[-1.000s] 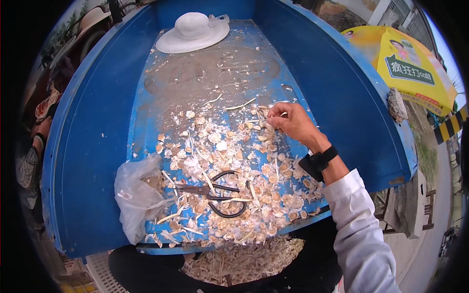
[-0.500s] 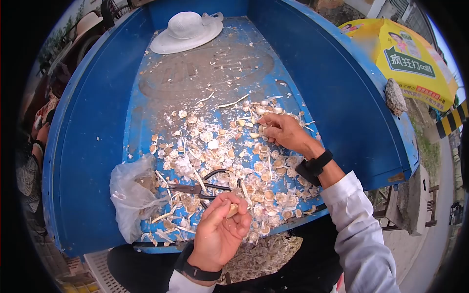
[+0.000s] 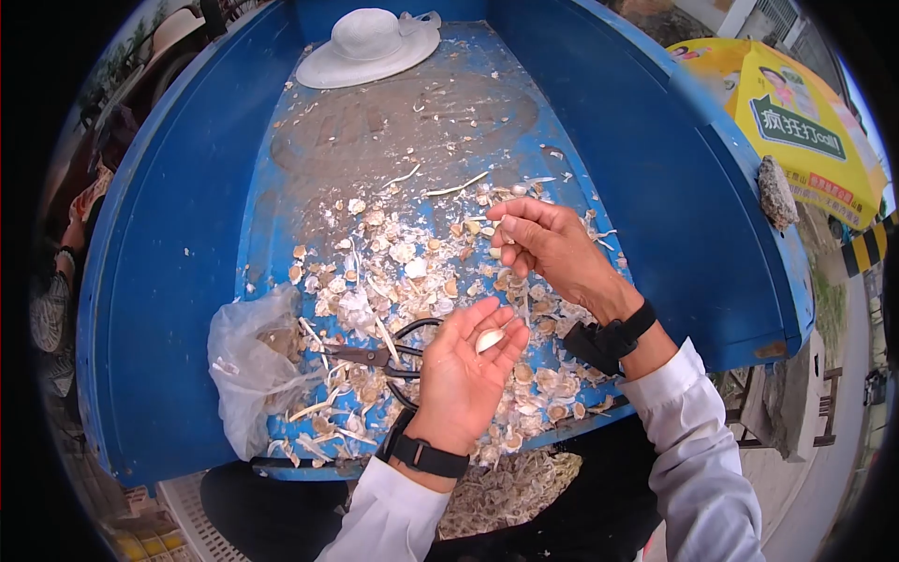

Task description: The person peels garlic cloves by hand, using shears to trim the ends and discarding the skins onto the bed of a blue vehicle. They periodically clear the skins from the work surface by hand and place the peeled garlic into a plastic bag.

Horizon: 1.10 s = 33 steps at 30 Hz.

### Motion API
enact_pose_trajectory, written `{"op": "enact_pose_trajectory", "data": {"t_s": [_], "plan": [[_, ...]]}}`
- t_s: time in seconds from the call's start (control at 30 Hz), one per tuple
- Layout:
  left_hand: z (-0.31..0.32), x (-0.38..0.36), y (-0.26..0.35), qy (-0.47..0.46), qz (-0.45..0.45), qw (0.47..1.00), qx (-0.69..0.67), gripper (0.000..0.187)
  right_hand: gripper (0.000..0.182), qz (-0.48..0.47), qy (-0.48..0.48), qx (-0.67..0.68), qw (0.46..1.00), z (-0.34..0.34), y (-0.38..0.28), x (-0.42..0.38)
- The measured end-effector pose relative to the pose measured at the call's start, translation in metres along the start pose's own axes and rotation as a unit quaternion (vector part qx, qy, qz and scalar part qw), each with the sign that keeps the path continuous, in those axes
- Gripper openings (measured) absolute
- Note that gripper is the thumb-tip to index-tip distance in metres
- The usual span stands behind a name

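My left hand (image 3: 461, 379) is turned palm up with loosely curled fingers, and a pale garlic clove (image 3: 489, 340) rests on them. Above and to its right, my right hand (image 3: 567, 258) has thumb and fingers drawn together; what lies between them, if anything, is too small to make out. Several peeled cloves lie beneath and beside the right fingertips, partly covered by the hand. Black-handled scissors (image 3: 361, 355) lie left of my left hand, partly hidden by it. Dry garlic skins and root ends (image 3: 403, 253) are scattered all around.
A blue truck bed (image 3: 646, 159) with raised side walls surrounds the work. A white hat (image 3: 370, 47) sits at its far end, a clear plastic bag (image 3: 253, 365) at front left. A stone (image 3: 777, 194) rests on the right wall, near a yellow umbrella (image 3: 796, 122). Another person's arm shows at far left.
My left hand has moved up and right, and its fingers have opened out from around the clove. My right hand has lifted slightly from the cloves, its fingers drawn together.
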<state>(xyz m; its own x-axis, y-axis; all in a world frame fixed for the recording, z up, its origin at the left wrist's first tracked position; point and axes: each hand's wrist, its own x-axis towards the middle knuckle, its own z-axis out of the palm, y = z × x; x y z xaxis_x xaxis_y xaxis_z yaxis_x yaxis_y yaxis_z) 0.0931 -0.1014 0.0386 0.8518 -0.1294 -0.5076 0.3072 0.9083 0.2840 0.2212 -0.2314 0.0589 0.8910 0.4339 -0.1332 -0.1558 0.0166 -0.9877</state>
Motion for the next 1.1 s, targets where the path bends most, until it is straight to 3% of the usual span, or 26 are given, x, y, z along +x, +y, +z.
{"op": "enact_pose_trajectory", "data": {"t_s": [0.07,0.13,0.2,0.27,0.3,0.33,0.37,0.4,0.43,0.47,0.5,0.53,0.6,0.63,0.77,0.8,0.83,0.87,0.93,1.0,1.1], "plan": [[0.007,0.013,-0.002,-0.003,0.005,0.998,-0.063,0.042,0.024,-0.004,-0.014,0.014,1.0,0.02,-0.003,-0.015],[0.008,0.025,-0.004,-0.028,0.004,0.996,-0.085,0.045,0.022,-0.108,-0.063,-0.083,0.989,0.038,-0.005,-0.028],[0.008,0.03,-0.005,0.031,0.024,0.993,-0.112,0.039,0.021,-0.08,-0.057,-0.074,0.992,0.033,-0.017,-0.028],[-0.001,0.028,0.0,0.057,0.017,0.993,-0.103,0.035,0.019,-0.103,0.052,0.014,0.993,0.001,-0.019,-0.001],[-0.017,0.031,0.004,0.028,0.001,0.996,-0.084,0.033,0.019,-0.103,0.052,0.014,0.993,-0.02,-0.013,0.011],[-0.025,0.032,0.007,-0.001,-0.016,0.998,-0.065,0.03,0.018,-0.056,0.065,-0.093,0.992,-0.044,-0.005,0.023],[-0.019,0.026,0.01,0.038,-0.01,0.998,-0.051,0.026,0.017,-0.007,0.077,-0.2,0.977,-0.053,-0.004,0.028],[-0.02,0.026,0.013,0.037,-0.01,0.998,-0.053,0.026,0.017,-0.008,0.077,-0.202,0.976,-0.058,0.001,0.029],[-0.023,0.025,0.017,0.029,-0.005,1.0,-0.011,0.025,0.017,-0.004,0.067,-0.405,0.912,-0.055,0.003,0.026],[-0.023,0.024,0.019,0.022,0.0,0.999,0.03,0.025,0.017,0.001,0.054,-0.589,0.806,-0.051,0.006,0.023],[-0.022,0.022,0.019,0.026,0.013,0.999,0.036,0.025,0.02,-0.094,0.112,-0.621,0.77,-0.046,0.013,0.017],[-0.019,0.021,0.02,0.03,0.014,0.999,0.036,0.025,0.02,-0.094,0.109,-0.619,0.772,-0.041,0.016,0.02],[-0.014,0.021,0.021,0.022,0.024,0.997,0.069,0.025,0.018,-0.209,0.063,-0.589,0.778,-0.036,0.02,0.026],[-0.014,0.021,0.02,0.022,0.024,0.997,0.071,0.025,0.022,-0.25,0.032,-0.63,0.734,-0.037,0.031,0.035],[-0.018,0.026,0.019,-0.019,0.026,0.997,0.076,0.026,0.022,-0.16,0.012,-0.632,0.758,-0.036,0.031,0.048],[-0.019,0.027,0.019,-0.033,0.048,0.994,0.097,0.027,0.021,-0.097,0.005,-0.463,0.881,-0.033,0.024,0.04],[-0.018,0.027,0.018,-0.031,0.051,0.994,0.095,0.027,0.021,-0.026,-0.003,-0.272,0.962,-0.029,0.02,0.031],[-0.016,0.027,0.016,-0.037,0.079,0.988,0.124,0.03,0.021,-0.025,-0.005,-0.272,0.962,-0.023,0.017,0.023],[-0.013,0.027,0.011,-0.043,0.105,0.982,0.152,0.032,0.023,-0.006,-0.042,-0.085,0.995,-0.014,0.01,0.002],[-0.008,0.024,0.007,-0.061,0.159,0.965,0.201,0.036,0.025,0.015,-0.048,-0.082,0.995,0.0,0.002,-0.021],[-0.003,0.002,0.003,-0.045,0.223,0.924,0.307,0.037,0.026,-0.069,-0.057,-0.081,0.993,0.016,-0.007,-0.051]]}}
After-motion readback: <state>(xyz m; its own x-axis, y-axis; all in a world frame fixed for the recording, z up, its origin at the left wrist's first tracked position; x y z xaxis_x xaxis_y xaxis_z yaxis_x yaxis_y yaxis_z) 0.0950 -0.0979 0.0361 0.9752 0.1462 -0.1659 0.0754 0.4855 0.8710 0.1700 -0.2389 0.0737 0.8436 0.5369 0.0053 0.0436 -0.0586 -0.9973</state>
